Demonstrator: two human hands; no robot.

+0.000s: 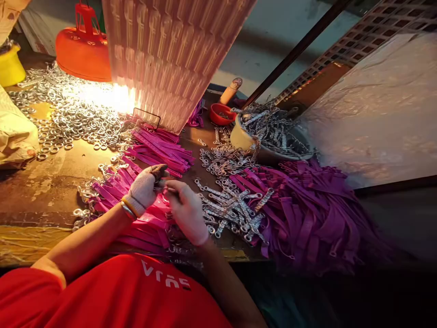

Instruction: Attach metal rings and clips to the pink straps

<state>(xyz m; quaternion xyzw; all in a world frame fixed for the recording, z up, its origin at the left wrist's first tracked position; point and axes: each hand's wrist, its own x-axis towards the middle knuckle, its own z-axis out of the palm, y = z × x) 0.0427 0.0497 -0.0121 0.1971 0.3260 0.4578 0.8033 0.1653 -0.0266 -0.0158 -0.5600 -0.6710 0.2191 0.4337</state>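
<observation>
My left hand [143, 190], in a white work glove with dark, dirty fingertips, is closed in front of my chest. Facing it, my right hand [188, 209] is also closed, its fingertips meeting the left ones. Whatever lies between the fingers is too small and covered to name. Beneath both hands spread bright pink-purple straps [150, 225], with metal rings [82, 214] at their left ends. Just right of my right hand is a heap of flat silvery metal links [227, 205] with ringed ends.
A red-shaded lamp [82, 52] lights piled metal rings [92, 118] at the left. A ridged translucent panel [164, 59] rises behind. Rightward are a small red bowl [218, 119], a pale basin [241, 136] heaped with metal links, and a large purple strap pile [307, 209].
</observation>
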